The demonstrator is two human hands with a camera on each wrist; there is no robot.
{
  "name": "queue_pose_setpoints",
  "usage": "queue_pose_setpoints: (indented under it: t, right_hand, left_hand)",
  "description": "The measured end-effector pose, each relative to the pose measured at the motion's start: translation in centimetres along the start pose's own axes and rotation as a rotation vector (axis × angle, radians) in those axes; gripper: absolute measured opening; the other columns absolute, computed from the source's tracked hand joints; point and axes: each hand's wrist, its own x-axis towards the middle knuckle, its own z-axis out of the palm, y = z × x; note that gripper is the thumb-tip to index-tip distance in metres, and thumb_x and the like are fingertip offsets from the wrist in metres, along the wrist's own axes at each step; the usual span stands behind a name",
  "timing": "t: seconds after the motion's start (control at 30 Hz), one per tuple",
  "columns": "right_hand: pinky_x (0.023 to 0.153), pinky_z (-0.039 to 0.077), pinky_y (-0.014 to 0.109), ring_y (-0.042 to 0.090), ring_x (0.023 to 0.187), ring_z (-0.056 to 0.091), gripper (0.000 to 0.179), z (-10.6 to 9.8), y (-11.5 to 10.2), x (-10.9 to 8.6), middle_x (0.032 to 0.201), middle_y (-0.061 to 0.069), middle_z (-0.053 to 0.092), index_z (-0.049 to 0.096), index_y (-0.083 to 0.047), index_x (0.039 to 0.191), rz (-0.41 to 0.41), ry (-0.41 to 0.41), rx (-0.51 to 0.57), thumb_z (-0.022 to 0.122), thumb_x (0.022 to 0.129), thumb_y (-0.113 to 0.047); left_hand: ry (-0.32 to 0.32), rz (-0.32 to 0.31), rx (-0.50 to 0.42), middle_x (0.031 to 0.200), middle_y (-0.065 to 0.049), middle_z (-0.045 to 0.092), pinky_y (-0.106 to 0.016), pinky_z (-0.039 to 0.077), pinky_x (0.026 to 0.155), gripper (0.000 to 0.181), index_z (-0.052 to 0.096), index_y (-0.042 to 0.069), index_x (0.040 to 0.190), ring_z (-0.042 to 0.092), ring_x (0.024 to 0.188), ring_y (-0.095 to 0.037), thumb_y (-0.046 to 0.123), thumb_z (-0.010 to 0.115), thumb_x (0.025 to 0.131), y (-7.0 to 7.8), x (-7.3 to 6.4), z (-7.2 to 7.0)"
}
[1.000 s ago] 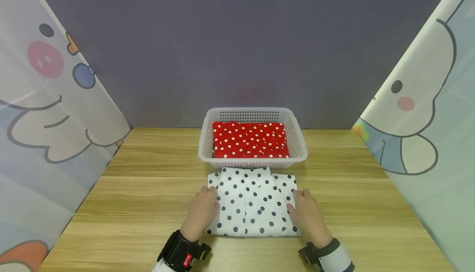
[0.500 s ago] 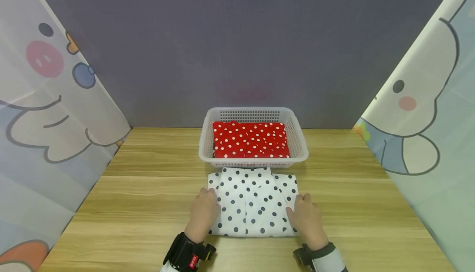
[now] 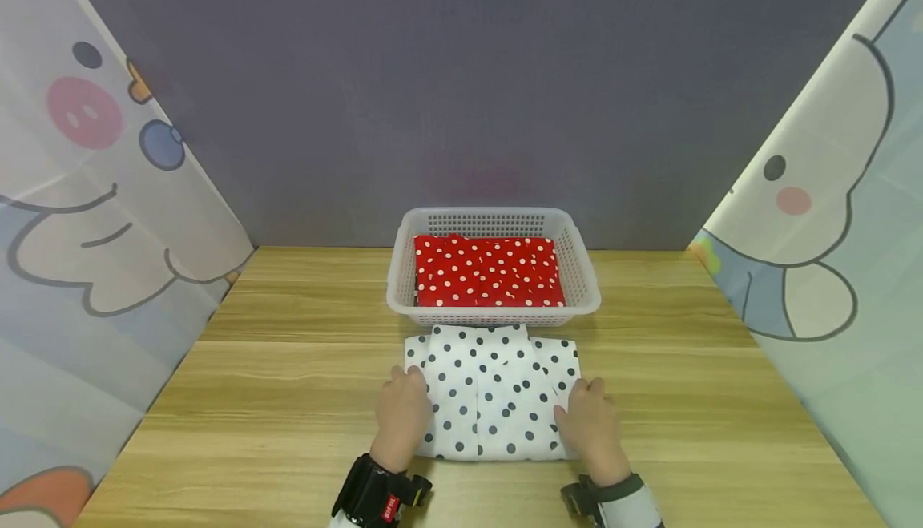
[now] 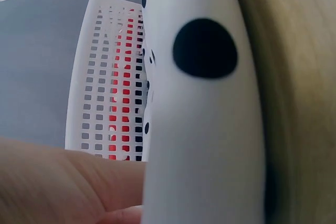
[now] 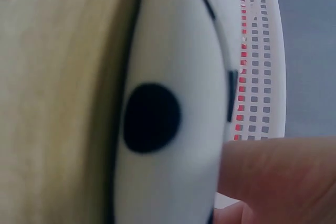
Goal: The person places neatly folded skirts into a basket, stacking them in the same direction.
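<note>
A folded white cloth with black dots (image 3: 485, 396) lies flat on the table, just in front of the basket. My left hand (image 3: 402, 414) grips its left side, fingers bent at the edge and thumb over the top. At the opposite side my right hand (image 3: 591, 424) holds the cloth in the same way, its thumb (image 5: 278, 169) lying along the upper face in the right wrist view. The left wrist view shows the front fold (image 4: 205, 129) close up, with the left thumb (image 4: 94, 177) against the top layer. Fingers under the edges are hidden.
Behind the cloth stands a white plastic basket (image 3: 493, 313) with a folded red cloth with white dots (image 3: 483, 273) inside. A dark grey panel (image 3: 476, 95) rises at the table's back edge. Cartoon-printed sheets (image 3: 108, 191) flank both sides of the wooden table (image 3: 288, 368).
My left hand has shifted right and my right hand left, both slightly further in over the cloth's sides. The cloth and basket stay in nearly the same place.
</note>
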Motion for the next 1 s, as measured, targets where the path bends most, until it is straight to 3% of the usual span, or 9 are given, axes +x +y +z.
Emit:
queue_pose_setpoints:
  t: [0.13, 0.37, 0.6, 0.7, 0.87, 1.0]
  right_hand:
    - [0.051, 0.047, 0.038, 0.030, 0.064, 0.050, 0.050, 0.2, -0.1, -0.1, 0.092, 0.032, 0.046, 0.048, 0.022, 0.104, -0.006, 0.021, 0.017, 0.067, 0.078, -0.016]
    - [0.050, 0.045, 0.035, 0.027, 0.061, 0.048, 0.046, 0.4, 0.0, 0.0, 0.089, 0.028, 0.047, 0.047, 0.022, 0.105, -0.036, 0.050, 0.038, 0.065, 0.078, -0.011]
    - [0.051, 0.043, 0.034, 0.024, 0.062, 0.048, 0.039, 0.7, -0.1, 0.0, 0.084, 0.023, 0.049, 0.049, 0.020, 0.106, -0.066, 0.022, 0.098, 0.061, 0.080, -0.007]
    - [0.055, 0.045, 0.036, 0.025, 0.064, 0.050, 0.038, 0.5, 0.0, 0.0, 0.084, 0.022, 0.050, 0.047, 0.019, 0.107, -0.077, -0.008, 0.117, 0.058, 0.081, -0.006]
    - [0.061, 0.048, 0.040, 0.029, 0.071, 0.053, 0.036, 0.4, 0.2, 0.0, 0.089, 0.023, 0.051, 0.046, 0.018, 0.111, -0.059, -0.061, 0.152, 0.054, 0.084, -0.005]
    - [0.067, 0.049, 0.044, 0.032, 0.077, 0.055, 0.036, 0.4, 0.4, -0.2, 0.094, 0.025, 0.052, 0.046, 0.017, 0.113, -0.073, -0.035, 0.167, 0.053, 0.085, -0.005]
  left_hand:
    - [0.005, -0.003, -0.020, 0.072, -0.014, 0.046, -0.029, 0.040, 0.043, 0.024, 0.060, -0.008, 0.090, 0.044, 0.051, -0.020, 0.006, 0.071, 0.073, 0.1, 0.0, -0.1]
    - [-0.070, -0.027, -0.092, 0.069, -0.013, 0.048, -0.029, 0.040, 0.046, 0.022, 0.059, -0.008, 0.090, 0.046, 0.053, -0.020, 0.005, 0.068, 0.074, 0.1, 0.4, -0.6]
    - [-0.120, -0.046, -0.098, 0.065, -0.010, 0.052, -0.029, 0.039, 0.046, 0.017, 0.058, -0.004, 0.088, 0.048, 0.053, -0.020, 0.004, 0.065, 0.074, -0.1, 0.4, -0.7]
    - [-0.117, -0.047, -0.113, 0.064, -0.009, 0.051, -0.029, 0.038, 0.047, 0.017, 0.058, -0.004, 0.088, 0.047, 0.053, -0.020, 0.003, 0.064, 0.073, -0.4, 0.3, -0.6]
    - [-0.056, -0.005, -0.210, 0.060, -0.005, 0.048, -0.027, 0.032, 0.045, 0.011, 0.058, -0.001, 0.080, 0.043, 0.052, -0.018, -0.002, 0.061, 0.070, -1.0, -0.2, -0.4]
    - [-0.012, 0.027, -0.285, 0.057, -0.002, 0.041, -0.025, 0.028, 0.045, 0.011, 0.053, 0.004, 0.072, 0.039, 0.050, -0.016, -0.005, 0.059, 0.068, -1.3, -0.8, -0.5]
